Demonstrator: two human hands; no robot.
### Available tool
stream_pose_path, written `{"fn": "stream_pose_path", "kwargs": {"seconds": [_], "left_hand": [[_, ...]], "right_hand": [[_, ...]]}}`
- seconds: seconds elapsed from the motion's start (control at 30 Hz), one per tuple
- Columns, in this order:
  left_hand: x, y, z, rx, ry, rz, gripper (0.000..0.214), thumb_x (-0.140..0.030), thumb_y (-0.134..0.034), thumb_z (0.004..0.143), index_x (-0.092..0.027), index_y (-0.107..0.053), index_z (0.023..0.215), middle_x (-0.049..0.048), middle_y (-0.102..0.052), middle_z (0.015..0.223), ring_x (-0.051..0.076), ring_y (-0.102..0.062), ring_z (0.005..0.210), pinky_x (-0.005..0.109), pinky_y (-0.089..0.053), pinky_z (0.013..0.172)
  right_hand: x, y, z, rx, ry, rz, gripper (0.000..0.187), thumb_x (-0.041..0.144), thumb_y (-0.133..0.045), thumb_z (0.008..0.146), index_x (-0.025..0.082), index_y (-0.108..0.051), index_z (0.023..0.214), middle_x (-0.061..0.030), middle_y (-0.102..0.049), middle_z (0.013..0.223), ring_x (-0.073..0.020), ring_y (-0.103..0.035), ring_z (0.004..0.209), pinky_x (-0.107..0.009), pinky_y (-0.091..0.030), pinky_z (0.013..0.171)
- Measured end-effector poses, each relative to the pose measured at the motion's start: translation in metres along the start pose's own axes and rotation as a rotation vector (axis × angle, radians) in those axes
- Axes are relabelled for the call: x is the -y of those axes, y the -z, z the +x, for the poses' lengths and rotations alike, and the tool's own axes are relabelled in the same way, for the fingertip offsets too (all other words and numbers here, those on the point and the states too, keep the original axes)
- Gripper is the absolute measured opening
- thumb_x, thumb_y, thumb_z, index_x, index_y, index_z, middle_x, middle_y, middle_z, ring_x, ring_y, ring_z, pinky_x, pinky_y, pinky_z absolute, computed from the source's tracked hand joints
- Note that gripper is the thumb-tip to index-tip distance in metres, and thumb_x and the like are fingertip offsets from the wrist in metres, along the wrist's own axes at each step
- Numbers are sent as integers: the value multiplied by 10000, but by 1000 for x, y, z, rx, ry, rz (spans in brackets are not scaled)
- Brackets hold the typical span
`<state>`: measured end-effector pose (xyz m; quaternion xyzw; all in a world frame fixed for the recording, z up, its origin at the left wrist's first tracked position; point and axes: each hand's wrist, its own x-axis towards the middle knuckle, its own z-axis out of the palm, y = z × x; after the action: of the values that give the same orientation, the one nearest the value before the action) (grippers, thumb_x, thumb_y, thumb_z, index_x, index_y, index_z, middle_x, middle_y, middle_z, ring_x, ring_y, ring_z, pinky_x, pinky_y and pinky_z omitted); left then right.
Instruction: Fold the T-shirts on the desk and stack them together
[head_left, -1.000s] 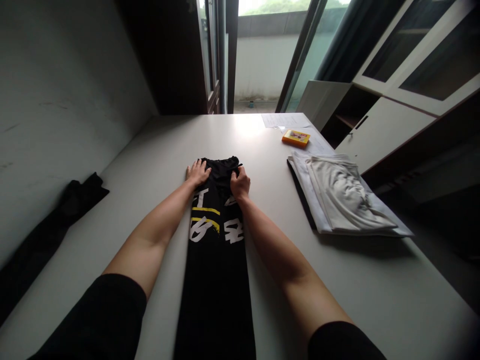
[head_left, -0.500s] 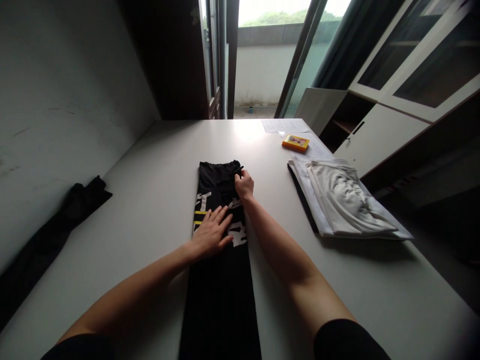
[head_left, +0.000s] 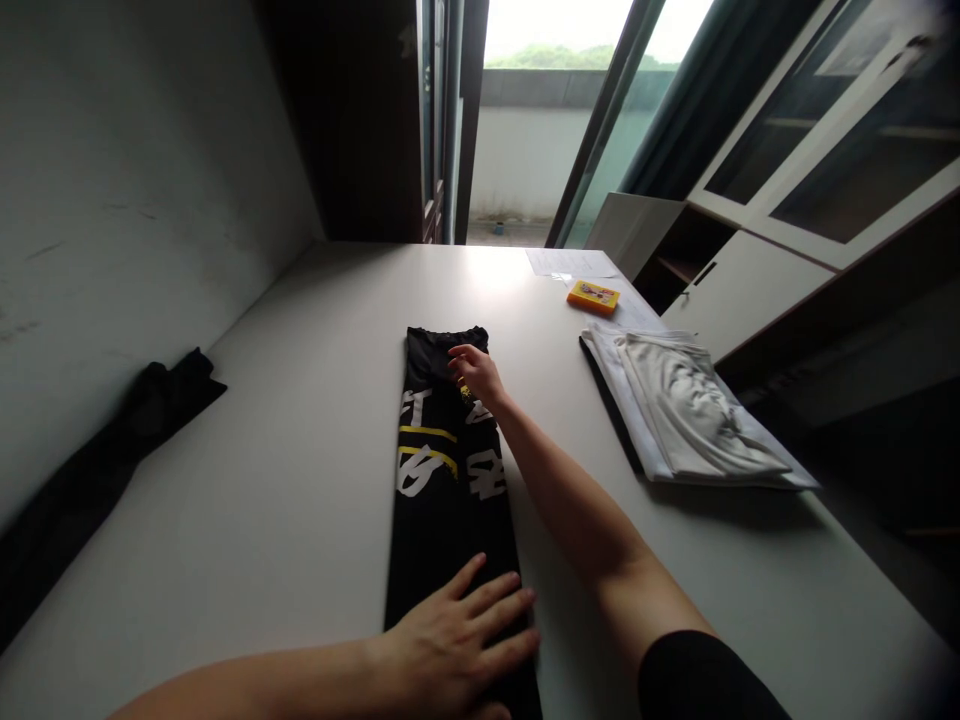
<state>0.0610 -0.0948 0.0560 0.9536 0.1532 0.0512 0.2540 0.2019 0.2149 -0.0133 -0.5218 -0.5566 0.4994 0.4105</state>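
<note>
My left hand (head_left: 457, 640), grip spread, pins the black garment (head_left: 446, 470) flat, while my right hand (head_left: 474, 372), grip parted, touches its far end.

Black garment (head_left: 450, 470): matt cloth, smooth, white and yellow print. Table (head_left: 300, 480): smooth matt grey top. Right, folded pale cloth (head_left: 690, 405), creased, soft sheen. Far, yellow box (head_left: 592, 297), glossy; paper sheets (head_left: 562, 262), matt white.

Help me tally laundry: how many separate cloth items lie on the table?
3: the black printed garment mid-table, a dark cloth at the left edge, and a pale folded stack at right, which may hide more layers.
</note>
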Motion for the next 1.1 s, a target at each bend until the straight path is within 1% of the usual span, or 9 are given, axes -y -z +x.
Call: {"fn": "stream_pose_path", "kwargs": {"seconds": [0.1,0.17,0.23,0.3,0.47,0.7,0.87,1.0,1.1], "left_hand": [[0,-5,-2,-49,-97,91,598,-496,-411,1082,-193,-383,1598,107,-308,1684,294,-296,1555,563,-237,1271],[-1,-9,-3,-66,-112,135,526,-421,-397,1091,-218,-430,1574,82,-345,1671,280,-323,1545,543,-268,1266],[-1,-10,-3,-66,-119,157,510,-391,-382,1089,-230,-448,1568,73,-352,1669,277,-331,1543,532,-279,1264],[0,-10,-3,-62,-124,156,521,-391,-376,1086,-223,-444,1574,79,-336,1675,279,-321,1548,532,-284,1263],[2,-1,-5,-26,-124,79,615,-468,-436,1065,-181,-387,1606,108,-269,1697,293,-257,1572,552,-264,1268],[11,9,-5,0,-93,-84,683,-598,-428,1052,-191,-395,1599,106,-297,1689,292,-227,1581,557,-147,1297],[14,7,-3,-38,-65,-97,639,-575,-428,1060,-162,-468,1546,139,-410,1629,300,-327,1539,558,-179,1290],[15,9,-1,-39,-14,-87,675,-586,-419,1059,-149,-427,1573,142,-355,1658,312,-275,1560,571,-159,1290],[14,11,-1,-11,-16,-84,698,-600,-414,1054,-166,-390,1600,124,-296,1687,309,-223,1579,576,-138,1292]], "right_hand": [[-2,-9,-6,29,299,-361,245,314,-505,979,247,-727,1057,-52,-731,1086,-209,-690,986,-359,-577,883],[-4,-16,-5,86,438,-555,321,306,-478,1006,234,-723,1200,-75,-693,1289,-235,-610,1235,-394,-490,1079],[-9,-24,1,140,444,-733,435,332,-479,1020,188,-632,1400,-109,-569,1495,-256,-460,1431,-418,-375,1198],[-15,-29,9,203,368,-905,573,412,-485,1030,148,-502,1538,-137,-399,1633,-282,-303,1540,-448,-263,1260],[-28,-27,32,330,267,-1114,758,637,-401,1029,196,-334,1642,-108,-170,1724,-271,-114,1602,-443,-102,1297],[-27,-20,47,285,223,-1125,742,660,-306,1047,219,-332,1643,-104,-190,1722,-267,-119,1601,-437,-115,1290],[-13,-29,28,291,177,-1146,808,752,-324,997,275,-312,1649,-115,-149,1729,-371,-102,1592,-632,-142,1244],[-4,-42,18,398,285,-1176,788,783,-328,977,342,-354,1629,-68,-172,1729,-410,-112,1582,-685,-90,1231],[-4,-47,29,472,321,-1182,784,797,-345,963,364,-379,1616,-35,-197,1725,-424,-111,1578,-668,-44,1244]]}}
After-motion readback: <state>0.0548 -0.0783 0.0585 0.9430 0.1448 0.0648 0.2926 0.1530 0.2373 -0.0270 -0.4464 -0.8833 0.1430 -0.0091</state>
